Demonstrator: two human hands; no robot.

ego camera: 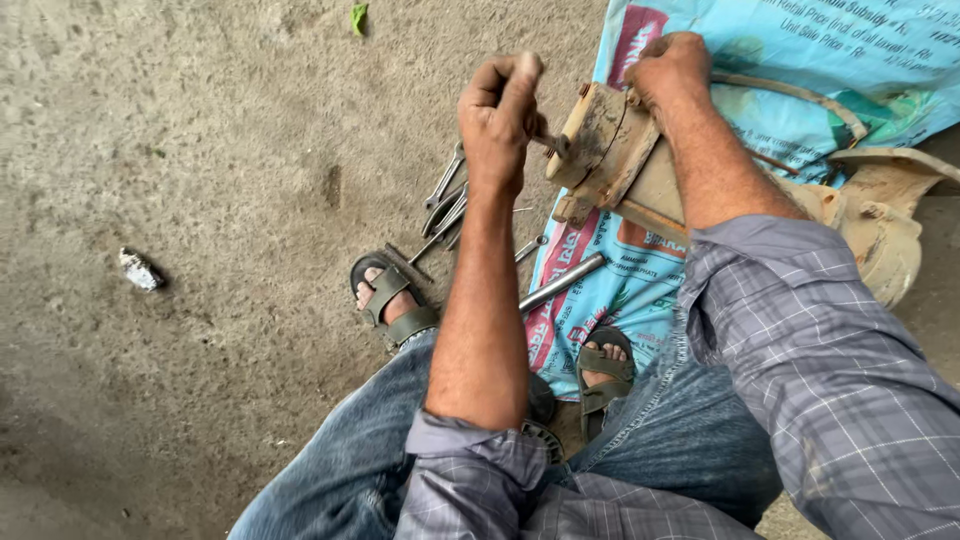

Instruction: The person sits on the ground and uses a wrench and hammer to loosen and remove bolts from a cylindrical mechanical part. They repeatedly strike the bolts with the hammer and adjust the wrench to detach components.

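Note:
My left hand [497, 115] is closed around a small metal tool whose tip points at the flange of a tan, mud-coated metal pump body [612, 150]. My right hand [668, 72] grips the top edge of that flange and steadies it. The pump body lies tilted on a light blue printed plastic sack [610, 290] spread over the concrete. A bolt or stud sticks out of the flange face near the tool tip.
Several spanners and pliers [445, 205] lie on the concrete beside the sack. A steel tube [562, 283] rests on the sack's edge. My sandalled feet [392, 297] are below the work. A small stone [140, 269] lies to the left, a green leaf [358, 17] at the top.

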